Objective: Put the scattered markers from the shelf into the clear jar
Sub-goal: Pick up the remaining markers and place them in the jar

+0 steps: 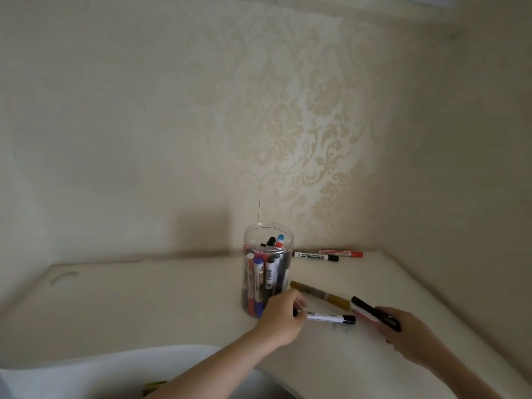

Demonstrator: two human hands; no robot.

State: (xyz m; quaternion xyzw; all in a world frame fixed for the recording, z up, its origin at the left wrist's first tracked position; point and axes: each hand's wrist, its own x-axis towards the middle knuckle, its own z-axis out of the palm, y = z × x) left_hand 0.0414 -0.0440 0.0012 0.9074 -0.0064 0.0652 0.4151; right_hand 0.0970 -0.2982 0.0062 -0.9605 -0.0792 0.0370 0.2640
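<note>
The pale cream shelf (pixel 144 306) runs into a corner, with beige wallpaper (pixel 288 125) behind it carrying a faded damask flower pattern. The light is dim and soft, and a blurry shadow sits on the wall to the left of the jar.

A clear round plastic jar (pixel 267 272) stands upright near the middle of the shelf, lid off, already packed with markers standing on end, their red, blue and black caps showing through the wall. Back against the wall, to the right of the jar, lie a white marker with a black cap (pixel 315 256) and a white marker with a red cap (pixel 341 252), side by side and almost touching. Nearer, a gold-brown marker (pixel 319 295) lies slantwise just right of the jar's foot.

The left hand (pixel 280 321) reaches in from below, forearm bare, and rests just in front of the jar's base; its fingertips pinch one end of a white marker with a black cap and black lettering (pixel 331 317) that lies flat on the shelf. The right hand (pixel 408 338) comes in from the lower right, fingers curled round a black marker (pixel 374 312), which juts out toward the jar and sits a little above the surface. A pinkish shape lies under it; I cannot make out what it is.
</note>
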